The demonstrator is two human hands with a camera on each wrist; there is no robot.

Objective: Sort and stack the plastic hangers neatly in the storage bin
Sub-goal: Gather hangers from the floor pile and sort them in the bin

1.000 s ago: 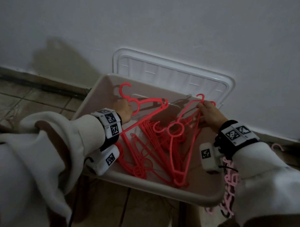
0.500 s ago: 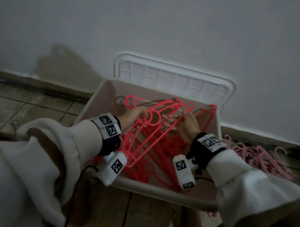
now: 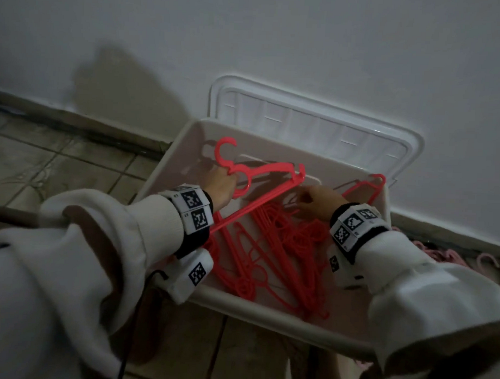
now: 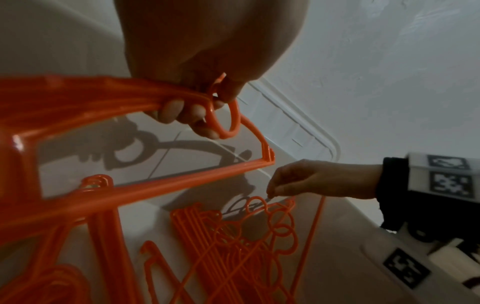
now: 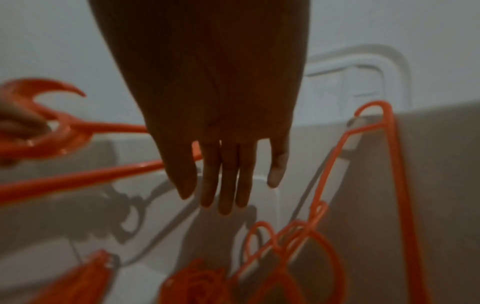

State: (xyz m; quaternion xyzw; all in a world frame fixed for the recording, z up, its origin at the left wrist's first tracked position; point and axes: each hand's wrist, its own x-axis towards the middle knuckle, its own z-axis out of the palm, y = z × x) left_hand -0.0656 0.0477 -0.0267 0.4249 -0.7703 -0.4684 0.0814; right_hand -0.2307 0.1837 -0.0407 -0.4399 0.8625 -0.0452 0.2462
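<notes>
the left hand (image 3: 220,185) holds a red hanger (image 3: 260,189) up over the bin (image 3: 267,314). its fingers (image 4: 179,111) curl round the neck, just under the hook, next to the round loop. the hanger hangs tilted, with its long bottom bar sloping down toward the left wrist.

the right hand (image 3: 316,201) is low in the bin, over the pile of hangers (image 3: 283,247). in the right wrist view its fingers (image 5: 226,181) are straight and close together, and they hold nothing. in the left wrist view the fingertips seem to touch the top of the pile, but i cannot tell for sure.

the pile lies on the bottom of the bin. some hangers sit lined up, and some lie crossed. one more hanger (image 3: 368,187) leans up in the far right corner with its top at the rim. the lid (image 3: 316,120) stands behind the bin, against the wall. some pink hangers (image 3: 439,252) lie on the floor to the right.

what could go wrong? the held hanger could catch on a hook or a loop in the pile as it goes down. then it would pull other hangers up and mess the stack. if it goes in crooked, the stack will not lie flat. the leaning hanger in the corner could slide down and land across the pile.
</notes>
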